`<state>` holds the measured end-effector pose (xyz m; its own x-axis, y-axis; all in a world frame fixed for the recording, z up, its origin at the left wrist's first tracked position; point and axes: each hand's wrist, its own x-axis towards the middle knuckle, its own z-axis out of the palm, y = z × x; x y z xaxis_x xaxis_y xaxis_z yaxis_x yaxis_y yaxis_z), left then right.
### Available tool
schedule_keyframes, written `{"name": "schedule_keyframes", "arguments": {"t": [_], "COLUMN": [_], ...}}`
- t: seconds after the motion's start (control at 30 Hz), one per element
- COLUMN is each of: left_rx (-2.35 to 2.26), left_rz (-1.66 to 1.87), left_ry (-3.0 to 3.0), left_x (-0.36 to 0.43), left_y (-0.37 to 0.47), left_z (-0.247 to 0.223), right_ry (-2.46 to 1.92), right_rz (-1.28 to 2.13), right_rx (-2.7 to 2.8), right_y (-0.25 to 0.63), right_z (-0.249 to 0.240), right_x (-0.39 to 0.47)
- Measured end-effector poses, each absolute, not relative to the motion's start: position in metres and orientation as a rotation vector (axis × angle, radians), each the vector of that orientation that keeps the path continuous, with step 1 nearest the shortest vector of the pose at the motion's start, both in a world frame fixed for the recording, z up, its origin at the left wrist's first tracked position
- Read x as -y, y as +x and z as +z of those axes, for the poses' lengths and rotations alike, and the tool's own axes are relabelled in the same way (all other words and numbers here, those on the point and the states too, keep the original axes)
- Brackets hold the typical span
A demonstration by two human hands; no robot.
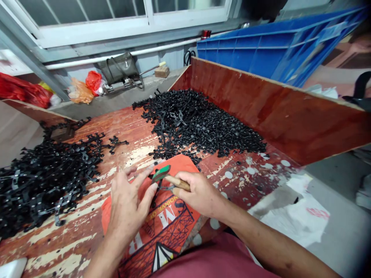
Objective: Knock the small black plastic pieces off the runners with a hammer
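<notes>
My right hand is closed round the wooden handle of a small hammer with a green head. The hammer's head sits over a black hinged linkage piece, partly covering it. From the other side, my left hand pinches this piece between thumb and fingers. Both hands are above an orange printed cloth spread on the worn red tabletop. Just beyond the cloth lies a heap of black linkage parts and small round-headed pins.
Another pile of black linkages covers the table's left side. A red-brown board walls the right, with a blue crate behind it. A grey bag and red plastic bags lie by the window; a white bag is at right.
</notes>
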<state>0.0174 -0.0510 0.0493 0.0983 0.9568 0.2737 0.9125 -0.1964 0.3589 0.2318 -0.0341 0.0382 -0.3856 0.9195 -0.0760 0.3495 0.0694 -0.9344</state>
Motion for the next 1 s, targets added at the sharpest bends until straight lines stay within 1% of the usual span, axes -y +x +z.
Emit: {"name": "schedule_keyframes", "arguments": {"t": [0.07, 0.17, 0.27, 0.37, 0.43, 0.53, 0.63, 0.83, 1.0], "left_rx": [-1.721, -1.405, -1.284, -1.305, -1.331, -1.408, -1.477, -1.521, -1.694], "left_rz": [0.600, 0.423, 0.463, 0.542, 0.584, 0.690, 0.718, 0.538, 0.343], "left_ry": [2.367, 2.258, 2.013, 1.866, 1.747, 1.510, 1.440, 1.629, 2.004], "left_x": [0.048, 0.049, 0.053, 0.050, 0.044, 0.032, 0.019, 0.000, -0.011], "left_y": [0.016, 0.023, 0.035, 0.040, 0.037, 0.025, 0.012, 0.016, 0.017], "left_z": [0.052, 0.050, 0.047, 0.045, 0.043, 0.038, 0.031, 0.016, 0.019], "right_ry": [-1.175, -1.072, -0.996, -0.932, -0.997, -1.172, -1.295, -1.516, -1.554], "right_rz": [1.446, 1.568, 1.653, 1.725, 1.618, 1.323, 1.205, 1.061, 0.945], "right_rx": [1.730, 1.670, 1.573, 1.507, 1.543, 1.587, 1.636, 1.871, 1.961], "right_y": [0.234, 0.237, 0.240, 0.241, 0.244, 0.252, 0.265, 0.281, 0.280], "right_z": [0.041, 0.046, 0.050, 0.049, 0.043, 0.028, 0.014, 0.006, 0.007], "right_x": [0.032, 0.029, 0.027, 0.025, 0.024, 0.021, 0.025, 0.047, 0.052]}}
